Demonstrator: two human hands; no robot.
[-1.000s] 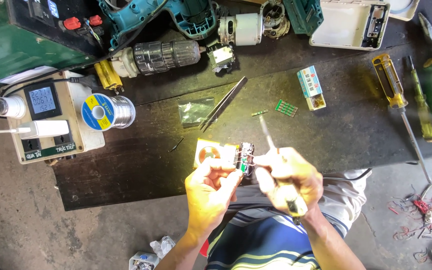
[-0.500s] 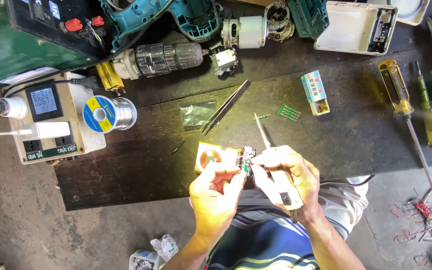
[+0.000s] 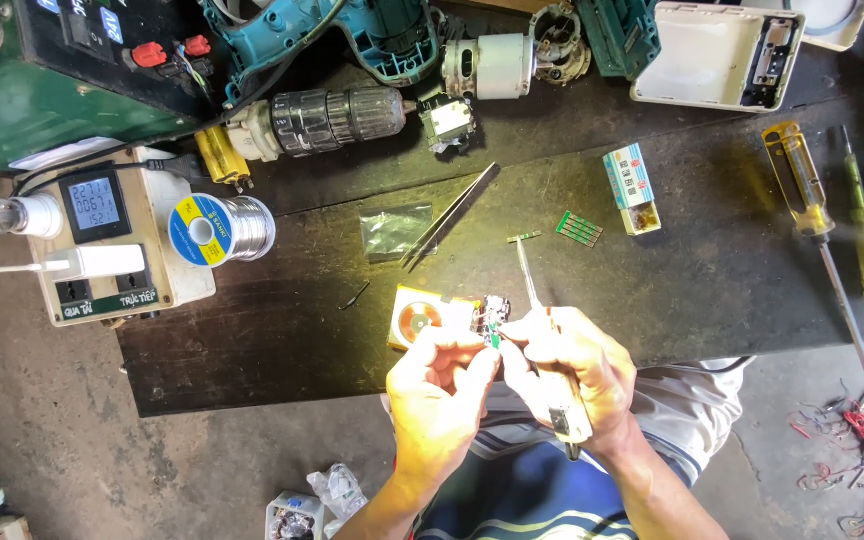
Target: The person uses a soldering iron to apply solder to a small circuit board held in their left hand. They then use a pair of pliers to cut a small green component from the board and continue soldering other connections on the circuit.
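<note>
My left hand pinches a small green component between thumb and forefinger, right at the near edge of a small yellow circuit module with dark parts on its right end. My right hand grips a soldering iron by its handle. The thin tip points away from me over the dark workbench. The fingertips of both hands touch at the green component, just in front of the module.
On the bench lie tweezers, a small plastic bag, a strip of green parts, a little box, a solder spool, a socket box with meter, a drill motor and screwdrivers.
Both hands stay together at the module. The soldering iron has tilted slightly, with its tip a little further left. The view has shifted slightly.
</note>
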